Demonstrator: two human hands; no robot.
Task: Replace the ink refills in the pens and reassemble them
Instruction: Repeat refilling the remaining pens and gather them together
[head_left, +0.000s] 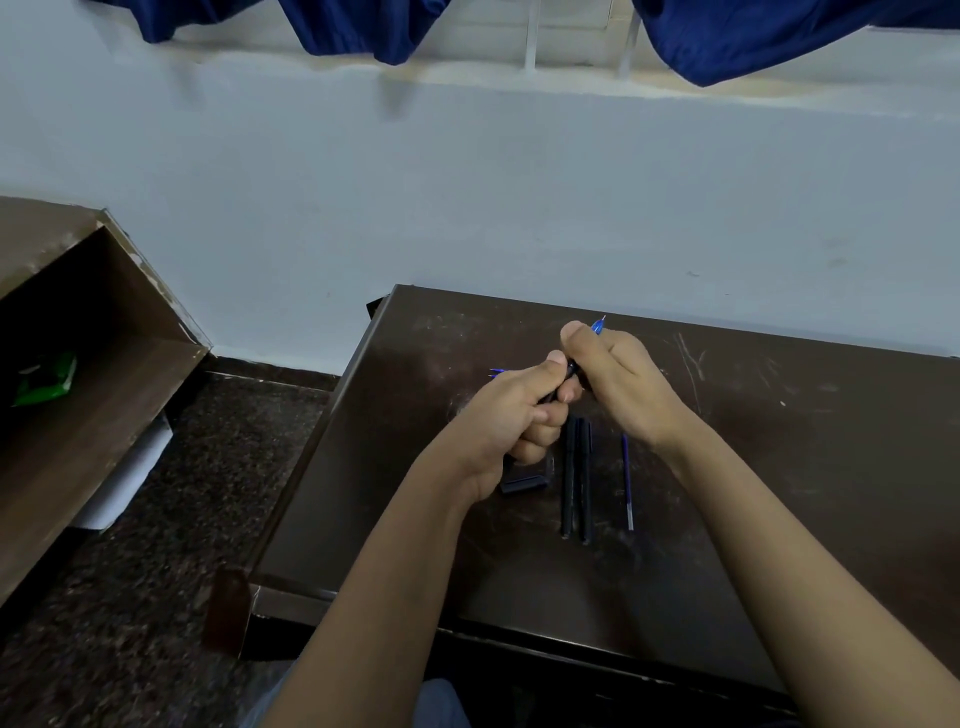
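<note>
Both hands hold one pen (570, 370) above the dark wooden table (779, 467). My left hand (514, 415) grips its black barrel at the lower end. My right hand (613, 374) is curled round the upper part, and the blue tip section with a metal point sticks out past the fingers at the far side. On the table below the hands lie two black pens (576, 483) side by side. A loose blue refill (627, 480) lies just to their right. Another blue tip (496, 371) shows left of my left hand, mostly hidden.
A small dark box or cap piece (524, 480) lies under my left wrist. A brown shelf unit (93, 374) with a green packet (44, 379) stands at the left, across a dark speckled floor. A pale wall runs behind the table, with blue curtains above.
</note>
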